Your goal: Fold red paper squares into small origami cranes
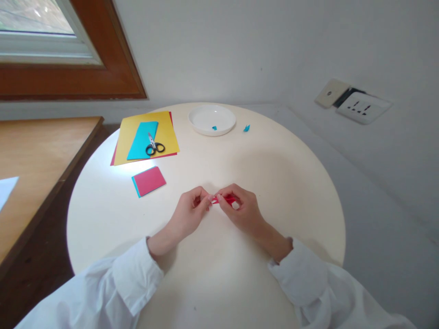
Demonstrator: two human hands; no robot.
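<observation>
A small piece of folded red paper is pinched between my two hands over the middle of the round white table. My left hand grips its left end between thumb and fingers. On the right side, my right hand pinches the same paper, its thumb pressed near the centre. The fingers cover much of the paper, so its full shape is hidden. To the left of my hands lies a small stack of red and blue paper, the red sheet on top.
At the back left, scissors with black handles rest on blue paper, over yellow and red sheets. A white plate holds a small blue paper piece; a blue folded figure stands right of it. Walls border the table behind.
</observation>
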